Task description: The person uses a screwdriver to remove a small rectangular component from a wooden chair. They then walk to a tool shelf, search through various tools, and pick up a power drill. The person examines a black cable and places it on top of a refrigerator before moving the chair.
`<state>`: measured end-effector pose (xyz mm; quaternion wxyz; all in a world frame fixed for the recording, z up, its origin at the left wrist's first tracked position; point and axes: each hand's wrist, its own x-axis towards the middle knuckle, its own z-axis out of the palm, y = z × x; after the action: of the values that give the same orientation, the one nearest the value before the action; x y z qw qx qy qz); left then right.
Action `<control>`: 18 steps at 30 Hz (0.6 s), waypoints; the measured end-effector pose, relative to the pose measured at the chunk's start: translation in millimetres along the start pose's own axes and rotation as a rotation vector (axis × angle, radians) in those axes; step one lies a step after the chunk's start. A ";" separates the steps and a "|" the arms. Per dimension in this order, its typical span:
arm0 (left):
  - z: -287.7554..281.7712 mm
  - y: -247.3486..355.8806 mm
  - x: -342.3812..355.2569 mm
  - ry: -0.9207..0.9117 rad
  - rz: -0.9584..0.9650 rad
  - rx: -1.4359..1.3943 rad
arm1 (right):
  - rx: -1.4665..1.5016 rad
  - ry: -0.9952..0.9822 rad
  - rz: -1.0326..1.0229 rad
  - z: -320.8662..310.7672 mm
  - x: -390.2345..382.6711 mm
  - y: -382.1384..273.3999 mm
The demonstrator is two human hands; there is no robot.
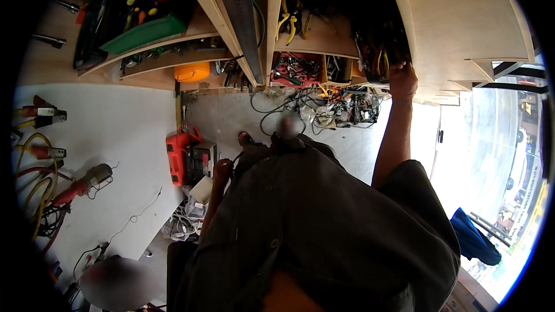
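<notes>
My right hand is raised to the right end of the wooden shelf unit. Its fingers are bent at the edge of a dark bin, and what they grip, if anything, is lost in shadow. Just left of those fingers stand yellow-handled pliers among other dark tools. Down by my left side, my left hand is closed, with a thin dark piece sticking out of it. I cannot make out what that piece is.
A red tray of small tools and a green-edged bin fill the shelves. A long steel ruler stands between uprights. Tangled cables lie on the floor below. A red case stands left, near a wall-hung work lamp.
</notes>
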<state>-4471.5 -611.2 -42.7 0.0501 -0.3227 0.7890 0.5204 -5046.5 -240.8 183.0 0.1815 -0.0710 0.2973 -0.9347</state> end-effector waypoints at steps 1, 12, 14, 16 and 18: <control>2.3 7.9 -4.0 0.040 -0.034 -0.043 | -0.024 0.054 -0.001 1.4 1.2 -0.6; -3.4 16.7 -13.0 0.052 -0.279 -0.275 | -1.060 0.471 0.068 -34.1 47.0 -7.5; -4.8 15.5 -6.8 0.019 -0.264 -0.291 | -2.153 0.313 0.048 -53.8 60.6 -16.0; -5.6 12.4 -6.5 0.020 -0.321 -0.339 | -2.678 0.109 -0.161 -43.9 64.7 -8.4; -8.0 7.5 -10.6 0.035 -0.391 -0.369 | -2.416 0.290 -0.140 9.8 48.9 13.3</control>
<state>-4465.4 -611.4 -28.7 0.0764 -0.4815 0.6042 0.6303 -5085.3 -274.8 184.5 -0.0873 -0.1049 0.9886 -0.0634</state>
